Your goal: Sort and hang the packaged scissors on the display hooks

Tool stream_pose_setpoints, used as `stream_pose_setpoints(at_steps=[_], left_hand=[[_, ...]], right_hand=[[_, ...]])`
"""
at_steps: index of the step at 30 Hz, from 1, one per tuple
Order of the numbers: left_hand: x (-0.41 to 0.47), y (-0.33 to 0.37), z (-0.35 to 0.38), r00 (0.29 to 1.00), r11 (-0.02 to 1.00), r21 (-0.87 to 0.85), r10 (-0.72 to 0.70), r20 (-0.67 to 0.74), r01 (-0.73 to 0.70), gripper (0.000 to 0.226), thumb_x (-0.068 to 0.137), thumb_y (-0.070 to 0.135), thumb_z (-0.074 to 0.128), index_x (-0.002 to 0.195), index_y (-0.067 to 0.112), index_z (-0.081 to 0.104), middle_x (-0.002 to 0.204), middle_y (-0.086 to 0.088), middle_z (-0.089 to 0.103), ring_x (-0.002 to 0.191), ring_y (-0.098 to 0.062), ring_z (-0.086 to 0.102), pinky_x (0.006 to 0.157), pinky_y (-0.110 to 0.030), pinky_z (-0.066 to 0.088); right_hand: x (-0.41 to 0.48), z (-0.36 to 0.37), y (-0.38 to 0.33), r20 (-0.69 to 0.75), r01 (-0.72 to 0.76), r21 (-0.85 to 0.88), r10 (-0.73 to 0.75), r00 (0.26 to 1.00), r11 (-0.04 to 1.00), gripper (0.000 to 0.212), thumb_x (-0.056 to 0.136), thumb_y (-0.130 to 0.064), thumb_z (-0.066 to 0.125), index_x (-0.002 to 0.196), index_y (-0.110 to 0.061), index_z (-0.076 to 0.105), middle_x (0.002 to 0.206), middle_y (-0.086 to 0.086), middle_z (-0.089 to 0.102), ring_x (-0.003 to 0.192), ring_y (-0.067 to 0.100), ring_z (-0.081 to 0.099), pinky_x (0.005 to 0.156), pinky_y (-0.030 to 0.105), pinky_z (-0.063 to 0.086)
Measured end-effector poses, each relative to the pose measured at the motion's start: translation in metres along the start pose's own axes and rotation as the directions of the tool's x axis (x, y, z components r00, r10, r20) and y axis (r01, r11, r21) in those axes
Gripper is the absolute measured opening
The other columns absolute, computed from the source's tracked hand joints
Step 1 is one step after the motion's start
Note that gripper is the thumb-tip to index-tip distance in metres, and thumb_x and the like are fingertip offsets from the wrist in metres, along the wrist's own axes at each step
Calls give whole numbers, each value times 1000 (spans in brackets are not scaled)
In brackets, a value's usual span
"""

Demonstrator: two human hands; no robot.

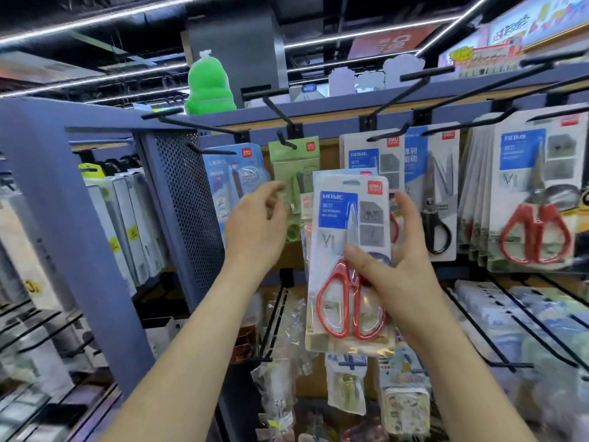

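Head view: both forearms reach up and forward towards the display. The right hand [395, 275] is raised at the centre and grasps a packaged pair of red-handled scissors [345, 250] upright, thumb pressed across the front by the pivot, fingers wrapped behind the right edge; the pack is off the hooks, in front of a hanging matching pack [369, 153]. The left hand [258, 224] is lifted beside it, fingers loosely curved and released, gripping nothing, its blurred tips at a green pack [294, 167] hanging on a hook [287, 142]; contact cannot be told
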State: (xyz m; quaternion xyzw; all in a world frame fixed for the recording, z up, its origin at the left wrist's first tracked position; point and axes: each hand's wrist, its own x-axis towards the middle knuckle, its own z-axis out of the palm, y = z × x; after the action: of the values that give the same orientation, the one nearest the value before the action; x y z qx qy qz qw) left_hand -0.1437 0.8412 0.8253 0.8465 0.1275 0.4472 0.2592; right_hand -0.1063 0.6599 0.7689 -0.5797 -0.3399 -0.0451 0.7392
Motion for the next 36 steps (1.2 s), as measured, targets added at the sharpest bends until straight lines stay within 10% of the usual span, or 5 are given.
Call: stream_pose_setpoints(at_steps=[6,11,15,22,36], left_hand=[[-46,28,-2,984,758,-628,-115,132,173,4,88,18,71,87,22,69,76,13,74,69,1,67,60,-15,50],[-49,21,1,960,659,-709,-262,97,251,14,95,15,61,87,14,72,80,1,76,74,-12,70,66,-28,57],[-50,12,-4,908,506,-775,-366,203,377,23,99,20,56,87,6,69,85,-18,74,74,-28,68,71,-42,56],[-50,-8,-20,926,621,-760,-370,-68,192,25,97,22,61,80,5,67,75,-2,69,71,-17,62,65,-29,50],[-23,-18,-88,961,758,-650,-136,-242,-57,20,98,6,55,117,12,54,108,-9,68,99,-27,67,88,-41,57]], right_hand=[[-7,19,7,55,-47,81,43,998,996,101,67,-34,90,147,-46,29,141,-6,58,121,14,63,98,39,55],[-13,24,3,130,-161,248,132,983,955,46,95,-23,58,125,-56,44,111,-25,71,105,2,69,90,28,58],[-14,21,5,245,-317,340,242,939,885,52,93,-35,55,141,-52,43,122,-19,69,110,9,69,92,36,56],[-13,45,4,263,-287,421,187,946,860,53,104,-19,43,140,-57,36,106,-28,72,100,11,72,76,32,61],[6,95,-19,-27,60,129,-57,998,990,43,87,9,48,66,-19,71,67,-11,68,68,10,57,67,18,49]])
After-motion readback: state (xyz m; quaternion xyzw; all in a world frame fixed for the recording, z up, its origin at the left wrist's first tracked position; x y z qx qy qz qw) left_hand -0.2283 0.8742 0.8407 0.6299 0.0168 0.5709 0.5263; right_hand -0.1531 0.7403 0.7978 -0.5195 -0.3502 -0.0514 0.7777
